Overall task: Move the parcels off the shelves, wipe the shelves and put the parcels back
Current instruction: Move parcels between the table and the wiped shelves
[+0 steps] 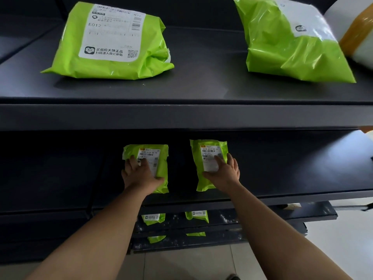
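On the middle shelf, the left hand lies flat on the left parcel and the right hand on the right parcel, fingers spread, parcels lengthwise front-to-back.

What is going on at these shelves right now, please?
A person reaches into the middle shelf with both hands. The left hand lies flat on one small green parcel, the right hand on a second small parcel beside it. Two larger green parcels lie on the shelf above, and more small parcels sit lower down.
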A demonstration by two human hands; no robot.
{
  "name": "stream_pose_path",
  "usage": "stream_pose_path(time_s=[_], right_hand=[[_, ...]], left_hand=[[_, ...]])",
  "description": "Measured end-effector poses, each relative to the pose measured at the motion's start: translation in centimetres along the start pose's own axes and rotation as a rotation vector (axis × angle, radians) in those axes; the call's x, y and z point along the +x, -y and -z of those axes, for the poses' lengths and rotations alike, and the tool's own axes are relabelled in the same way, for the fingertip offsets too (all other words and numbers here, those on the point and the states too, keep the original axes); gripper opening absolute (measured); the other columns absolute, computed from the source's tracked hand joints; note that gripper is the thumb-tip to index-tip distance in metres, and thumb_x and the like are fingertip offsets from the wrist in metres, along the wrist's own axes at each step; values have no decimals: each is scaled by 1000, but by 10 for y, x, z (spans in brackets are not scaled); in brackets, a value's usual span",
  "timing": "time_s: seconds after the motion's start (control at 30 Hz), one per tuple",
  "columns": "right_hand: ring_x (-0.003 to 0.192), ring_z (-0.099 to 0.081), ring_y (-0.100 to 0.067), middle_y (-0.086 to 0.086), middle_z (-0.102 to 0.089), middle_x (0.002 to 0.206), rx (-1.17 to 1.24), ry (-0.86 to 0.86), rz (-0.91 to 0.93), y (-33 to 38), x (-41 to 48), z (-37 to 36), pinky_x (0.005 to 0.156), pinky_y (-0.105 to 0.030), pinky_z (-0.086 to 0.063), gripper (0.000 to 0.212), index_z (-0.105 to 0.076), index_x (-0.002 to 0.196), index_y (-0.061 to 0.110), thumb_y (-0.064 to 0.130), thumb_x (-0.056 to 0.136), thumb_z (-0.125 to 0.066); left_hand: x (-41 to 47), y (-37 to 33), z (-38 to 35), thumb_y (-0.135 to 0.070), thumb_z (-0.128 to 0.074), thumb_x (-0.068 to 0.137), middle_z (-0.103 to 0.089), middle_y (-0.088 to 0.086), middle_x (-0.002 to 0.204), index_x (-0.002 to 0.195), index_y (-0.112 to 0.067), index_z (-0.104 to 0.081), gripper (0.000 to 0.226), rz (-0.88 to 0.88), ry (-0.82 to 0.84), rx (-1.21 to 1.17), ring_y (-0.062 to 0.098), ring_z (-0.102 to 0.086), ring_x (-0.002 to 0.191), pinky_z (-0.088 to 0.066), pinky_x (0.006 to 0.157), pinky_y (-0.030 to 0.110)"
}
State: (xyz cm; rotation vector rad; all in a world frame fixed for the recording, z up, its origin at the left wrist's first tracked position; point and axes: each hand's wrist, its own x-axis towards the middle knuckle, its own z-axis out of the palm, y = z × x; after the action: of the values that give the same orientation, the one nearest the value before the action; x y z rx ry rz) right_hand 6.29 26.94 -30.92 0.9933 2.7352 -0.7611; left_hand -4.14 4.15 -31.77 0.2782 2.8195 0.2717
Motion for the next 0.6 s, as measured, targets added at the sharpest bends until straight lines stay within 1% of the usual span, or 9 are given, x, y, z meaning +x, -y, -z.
stream_pose_path(time_s=[0.07, 0.13, 0.2, 0.23, 0.3, 0.4, 0.5, 0.53, 0.6], right_hand=[[147, 3, -29, -5, -2, 161, 36, -24, -9, -5, -4, 5, 119, -44, -9, 81, -23, 151, 32, 54, 83, -62], [147, -7, -28, -5, -13, 159, 70, -57, -20, -13, -8, 10, 118, -44, -14, 73, -30, 149, 28, 49, 86, -61], [142, -24, -27, -7, -30, 153, 95, -86, -22, -23, -14, 17, 115, -44, -25, 65, -38, 146, 21, 43, 89, -60], [137, -34, -27, -7, -38, 149, 116, -105, -25, -29, -17, 20, 112, -43, -31, 60, -42, 143, 18, 39, 89, -60], [128, -46, -26, -6, -49, 140, 182, -154, -51, -43, -26, 27, 106, -39, -39, 50, -51, 136, 16, 33, 90, -58], [119, -54, -24, -5, -55, 136, 255, -206, -112, -68, -39, 39, 97, -31, -42, 45, -55, 134, 16, 29, 91, -56], [95, -59, -15, -4, -63, 125, 328, -265, -164, -100, -51, 52, 82, -23, -42, 43, -57, 132, 16, 26, 91, -56], [94, -59, -15, -4, -64, 124, 345, -284, -186, -113, -57, 57, 79, -21, -39, 42, -58, 132, 16, 26, 91, -56], [106, -60, -21, -4, -63, 126, 355, -311, -236, -137, -67, 65, 78, -21, -37, 40, -60, 129, 17, 26, 91, -55]], left_hand=[[-2, -9, 1, -62, -59, 79, -10, 14, 154, 147, -17, -23, 89, -42, -31, 6, 35, -8, 143, -17, 115, 50], [-5, -23, 3, -55, -55, 85, -29, 13, 149, 140, -15, -37, 70, -94, -74, 17, 33, -24, 138, -28, 111, 46], [-9, -39, 4, -47, -52, 90, -48, 10, 136, 131, -14, -48, 53, -153, -106, -35, 30, -44, 125, -40, 100, 41], [-12, -47, 4, -43, -52, 91, -53, 8, 132, 130, -15, -50, 48, -181, -102, -104, 28, -50, 120, -44, 96, 39], [-21, -66, 3, -36, -53, 93, -58, 4, 127, 127, -16, -54, 40, -237, -67, -243, 24, -56, 114, -48, 91, 37], [-33, -97, -1, -32, -54, 93, -65, 1, 110, 110, -17, -60, 23, -294, -38, -331, 20, -62, 98, -53, 81, 35], [-46, -135, -6, -32, -54, 93, -66, -1, 105, 105, -19, -59, 19, -351, 3, -347, 20, -63, 92, -53, 76, 33], [-51, -149, -8, -32, -54, 92, -66, 0, 105, 105, -18, -59, 19, -373, 17, -348, 21, -63, 92, -52, 77, 32], [-63, -175, -14, -32, -54, 91, -67, -1, 102, 102, -18, -59, 18, -412, 36, -361, 22, -63, 91, -52, 76, 32]])
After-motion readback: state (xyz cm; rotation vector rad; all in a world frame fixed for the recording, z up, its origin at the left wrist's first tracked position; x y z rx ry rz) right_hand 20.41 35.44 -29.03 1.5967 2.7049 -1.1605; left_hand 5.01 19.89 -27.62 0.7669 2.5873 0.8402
